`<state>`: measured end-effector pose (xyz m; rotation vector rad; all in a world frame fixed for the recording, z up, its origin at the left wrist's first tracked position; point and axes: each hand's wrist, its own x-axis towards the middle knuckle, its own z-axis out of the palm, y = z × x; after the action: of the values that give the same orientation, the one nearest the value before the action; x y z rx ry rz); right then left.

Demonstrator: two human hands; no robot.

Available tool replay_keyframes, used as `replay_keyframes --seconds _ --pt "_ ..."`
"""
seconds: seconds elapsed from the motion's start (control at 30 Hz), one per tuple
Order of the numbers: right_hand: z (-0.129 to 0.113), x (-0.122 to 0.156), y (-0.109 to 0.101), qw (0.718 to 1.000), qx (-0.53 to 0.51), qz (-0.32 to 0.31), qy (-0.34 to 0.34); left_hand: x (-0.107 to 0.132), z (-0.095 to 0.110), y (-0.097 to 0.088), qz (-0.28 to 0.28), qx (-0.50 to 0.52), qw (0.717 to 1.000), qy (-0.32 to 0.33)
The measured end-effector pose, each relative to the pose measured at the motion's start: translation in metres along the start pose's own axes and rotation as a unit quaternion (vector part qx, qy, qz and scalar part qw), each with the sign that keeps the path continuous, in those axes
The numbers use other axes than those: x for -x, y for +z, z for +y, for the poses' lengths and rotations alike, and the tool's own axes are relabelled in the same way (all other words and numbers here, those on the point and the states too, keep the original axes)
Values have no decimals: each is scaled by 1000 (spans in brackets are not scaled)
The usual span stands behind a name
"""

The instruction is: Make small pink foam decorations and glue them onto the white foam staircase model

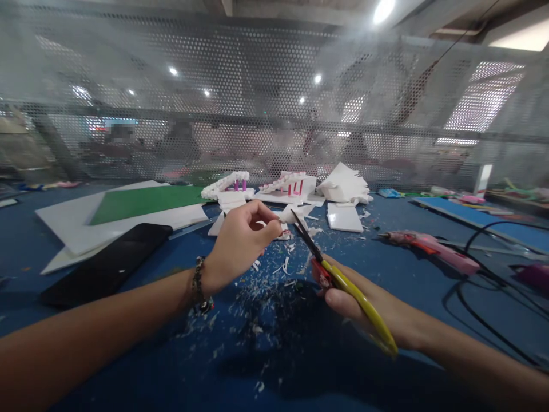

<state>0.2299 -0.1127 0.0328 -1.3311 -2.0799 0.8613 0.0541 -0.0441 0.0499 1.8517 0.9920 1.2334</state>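
Note:
My right hand [338, 292] grips a pair of scissors [343, 280] with a yellow and red handle and dark blades. The blades point up and away from me, close to the fingertips of my left hand [244, 234]. The thumb and fingers of that left hand are pinched together. White material shows beside the fingertips, but I cannot tell what they hold, if anything. Small white scraps [285, 266] lie scattered on the blue table [171, 355] below both hands. Just beyond are white foam-like models [295, 186] with pink and purple sticks.
At left lie a black phone [111, 263], white sheets [72, 223] and a green sheet [146, 203]. A pink glue gun [446, 252] with a black cable [467, 303] is at right, near a blue board [493, 223]. Crumpled white material [343, 183] stands before a perforated metal screen [266, 86].

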Motion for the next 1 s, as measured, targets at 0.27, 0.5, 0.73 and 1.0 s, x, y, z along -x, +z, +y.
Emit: replay_keyframes --seconds 0.27,0.5,0.73,1.0 --pt "-3 -2 0 1000 1 -1 -15 1 -1 2 -24 12 1000 1" --pt "-6 -4 3 999 23 44 16 0 -3 2 -44 25 999 7" --pt "1 -4 -2 980 181 66 -40 -1 -4 2 -58 23 998 15" --pt "6 -3 -1 973 205 80 -66 -2 -6 3 -65 27 997 13"
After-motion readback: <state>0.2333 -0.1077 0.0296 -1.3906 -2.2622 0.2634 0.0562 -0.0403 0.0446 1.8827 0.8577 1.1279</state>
